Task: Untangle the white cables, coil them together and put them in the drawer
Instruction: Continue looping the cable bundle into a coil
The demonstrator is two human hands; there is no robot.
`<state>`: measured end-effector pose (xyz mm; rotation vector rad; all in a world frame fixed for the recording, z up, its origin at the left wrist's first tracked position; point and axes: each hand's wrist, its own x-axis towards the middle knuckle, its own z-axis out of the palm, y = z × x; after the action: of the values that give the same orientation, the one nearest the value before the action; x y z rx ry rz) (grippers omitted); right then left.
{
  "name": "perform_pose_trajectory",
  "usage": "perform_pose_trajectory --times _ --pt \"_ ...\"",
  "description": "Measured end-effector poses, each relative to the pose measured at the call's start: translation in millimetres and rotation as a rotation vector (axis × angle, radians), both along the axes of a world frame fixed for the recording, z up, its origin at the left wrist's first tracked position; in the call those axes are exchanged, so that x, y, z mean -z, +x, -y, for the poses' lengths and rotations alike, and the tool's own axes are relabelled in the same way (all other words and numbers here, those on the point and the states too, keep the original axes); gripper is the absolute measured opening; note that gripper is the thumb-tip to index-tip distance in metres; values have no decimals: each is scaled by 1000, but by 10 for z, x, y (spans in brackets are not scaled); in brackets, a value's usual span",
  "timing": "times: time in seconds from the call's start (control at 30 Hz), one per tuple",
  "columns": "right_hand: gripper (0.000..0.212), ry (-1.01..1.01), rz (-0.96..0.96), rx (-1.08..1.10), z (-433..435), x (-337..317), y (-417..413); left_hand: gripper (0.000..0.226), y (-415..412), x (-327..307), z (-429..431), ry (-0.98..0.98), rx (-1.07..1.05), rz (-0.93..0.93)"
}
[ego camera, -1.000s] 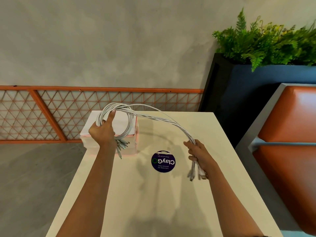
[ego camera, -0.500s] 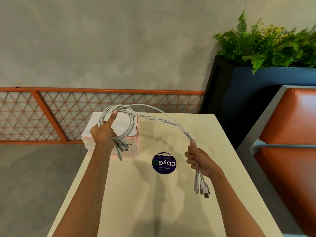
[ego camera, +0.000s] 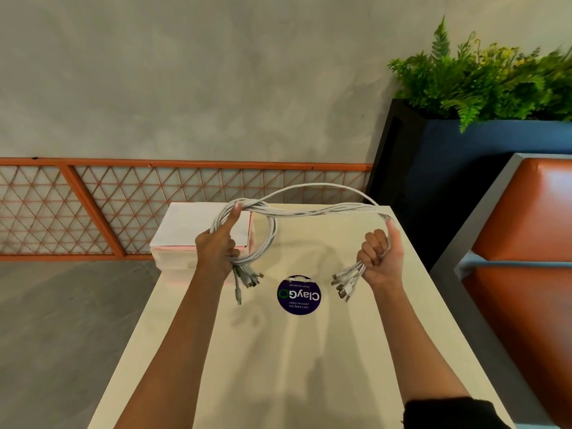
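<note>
A bundle of white cables (ego camera: 312,211) arches between both hands above the table. My left hand (ego camera: 216,246) grips a loop of the cables, thumb up against the top of the loop, with several plugs hanging below the fist. My right hand (ego camera: 382,257) grips the other end, fist turned palm up, and several plug ends stick out to its left. A small white drawer box (ego camera: 188,226) with a pinkish front stands on the table's far left corner, behind my left hand; whether its drawer is pulled out cannot be seen.
The cream table (ego camera: 278,351) carries a round dark blue sticker (ego camera: 298,294) between my hands. An orange lattice railing (ego camera: 108,205) runs behind. At the right are a dark planter with ferns (ego camera: 483,88) and an orange padded bench (ego camera: 532,243).
My right hand has risen and turned palm up, bringing the plug ends up and to its left. The cable span now hangs flatter. My left hand has kept its grip on the loop.
</note>
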<state>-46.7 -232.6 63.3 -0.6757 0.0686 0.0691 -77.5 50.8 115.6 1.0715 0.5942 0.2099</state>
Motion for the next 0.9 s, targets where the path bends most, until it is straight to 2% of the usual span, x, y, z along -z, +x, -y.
perform_pose_trajectory --times 0.1,0.2,0.37,0.5,0.67,0.9 --pt "48 -29 -9 22 184 76 10 53 14 -16 -86 7 -86 26" --pt "41 98 -61 24 186 126 -33 52 24 -31 -78 -92 -130 59" --pt "47 171 -174 294 100 72 -48 42 -74 -13 99 -191 33 139" --pt "37 304 -209 417 -16 46 -18 34 -141 -92 305 -221 145 145" --pt "41 415 -256 430 -286 40 45 44 -142 -135 512 -215 165 91" --pt "44 459 -348 414 -699 -188 59 38 -160 -91 655 -150 185 41"
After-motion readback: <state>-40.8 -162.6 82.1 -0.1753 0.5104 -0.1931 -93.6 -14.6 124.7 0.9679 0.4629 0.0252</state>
